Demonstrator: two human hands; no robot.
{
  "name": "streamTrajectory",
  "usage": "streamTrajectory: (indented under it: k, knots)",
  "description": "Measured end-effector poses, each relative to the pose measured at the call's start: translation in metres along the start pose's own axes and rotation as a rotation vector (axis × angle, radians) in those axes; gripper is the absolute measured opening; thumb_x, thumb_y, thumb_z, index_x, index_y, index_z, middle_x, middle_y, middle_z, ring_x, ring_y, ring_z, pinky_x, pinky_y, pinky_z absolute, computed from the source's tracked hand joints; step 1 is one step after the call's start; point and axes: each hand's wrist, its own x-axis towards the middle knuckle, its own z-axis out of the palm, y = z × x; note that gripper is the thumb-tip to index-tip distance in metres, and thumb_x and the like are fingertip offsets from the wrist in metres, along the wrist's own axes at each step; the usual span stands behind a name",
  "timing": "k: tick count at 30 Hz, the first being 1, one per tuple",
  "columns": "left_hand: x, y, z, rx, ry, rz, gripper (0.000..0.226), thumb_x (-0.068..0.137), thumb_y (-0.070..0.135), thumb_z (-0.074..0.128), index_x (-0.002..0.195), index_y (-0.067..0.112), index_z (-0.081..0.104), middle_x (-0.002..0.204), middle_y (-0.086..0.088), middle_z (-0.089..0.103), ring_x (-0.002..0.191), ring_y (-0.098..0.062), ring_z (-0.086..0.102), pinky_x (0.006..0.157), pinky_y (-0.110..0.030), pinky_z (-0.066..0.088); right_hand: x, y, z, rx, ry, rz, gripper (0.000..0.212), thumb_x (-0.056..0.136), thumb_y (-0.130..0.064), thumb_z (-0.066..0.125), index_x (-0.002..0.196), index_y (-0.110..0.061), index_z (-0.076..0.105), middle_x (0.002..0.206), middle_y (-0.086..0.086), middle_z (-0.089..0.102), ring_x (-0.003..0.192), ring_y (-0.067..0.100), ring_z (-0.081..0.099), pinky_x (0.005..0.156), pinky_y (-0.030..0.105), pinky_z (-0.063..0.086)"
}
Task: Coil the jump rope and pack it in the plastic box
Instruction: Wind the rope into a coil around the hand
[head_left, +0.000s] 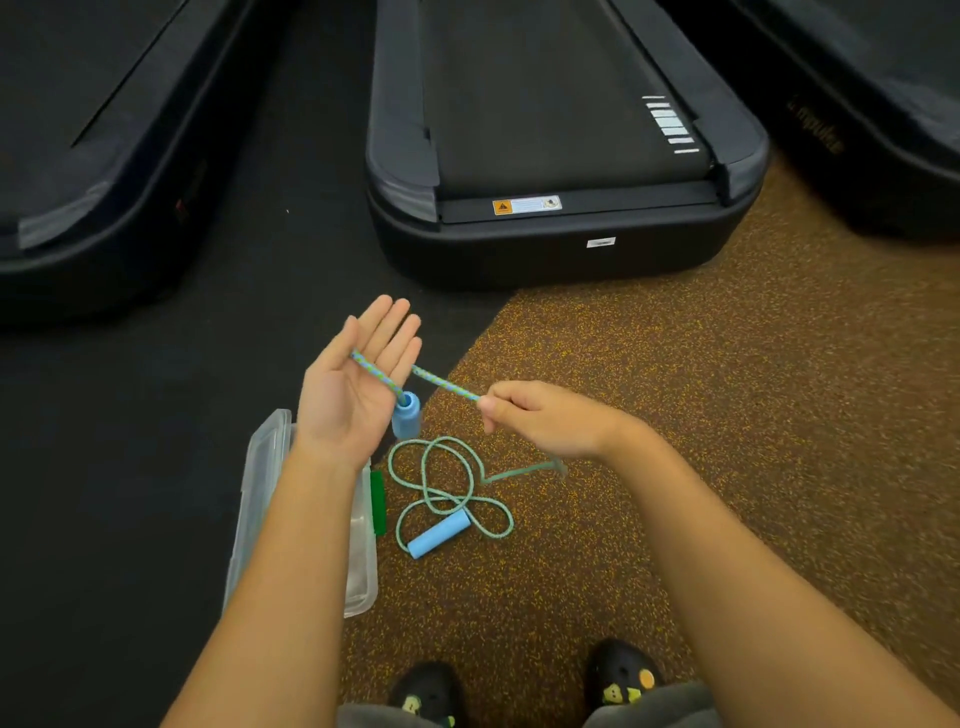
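My left hand is held palm up with the fingers straight. The blue-green jump rope lies across that palm, passes behind the hand and comes out on its right side. One blue handle hangs at the palm's lower right edge. My right hand pinches the rope just right of the left hand and holds that stretch taut. The remaining rope lies in loose loops on the floor with the second blue handle. The clear plastic box lies open on the floor, partly hidden under my left forearm.
A green latch sits on the box's right side, next to the rope loops. The rear end of a black treadmill stands straight ahead, with others on both sides. My two black shoes are at the bottom edge, on speckled brown flooring.
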Motion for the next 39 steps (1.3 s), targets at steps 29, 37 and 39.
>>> streamTrajectory:
  k: [29, 37, 39]
  knots:
    - [-0.003, 0.002, 0.006, -0.215, -0.406, -0.211, 0.037, 0.091, 0.024, 0.045, 0.112, 0.001, 0.066, 0.115, -0.014, 0.069, 0.107, -0.023, 0.066, 0.094, -0.034, 0.051, 0.002, -0.002, -0.012, 0.032, 0.096, -0.016, 0.034, 0.096, -0.04, 0.036, 0.071, -0.023, 0.051, 0.061, -0.009, 0.04, 0.055, 0.006, 0.037, 0.056, 0.024, 0.03]
    - [0.01, -0.003, -0.001, 0.136, 0.092, 0.12, 0.032, 0.095, 0.019, 0.039, 0.117, 0.01, 0.06, 0.116, -0.004, 0.065, 0.115, -0.018, 0.058, 0.102, -0.032, 0.042, -0.007, -0.013, -0.014, -0.173, -0.145, 0.041, 0.028, 0.098, -0.035, 0.034, 0.09, -0.024, 0.058, 0.076, -0.014, 0.045, 0.07, -0.001, 0.041, 0.067, 0.023, 0.032]
    - [0.009, -0.01, 0.004, 0.37, 0.123, 0.156, 0.032, 0.097, 0.016, 0.038, 0.124, 0.009, 0.054, 0.121, -0.005, 0.059, 0.121, -0.02, 0.053, 0.108, -0.032, 0.037, -0.011, -0.023, -0.019, -0.212, -0.189, 0.012, 0.027, 0.098, -0.035, 0.035, 0.091, -0.025, 0.059, 0.074, -0.018, 0.044, 0.069, -0.003, 0.042, 0.065, 0.017, 0.032]
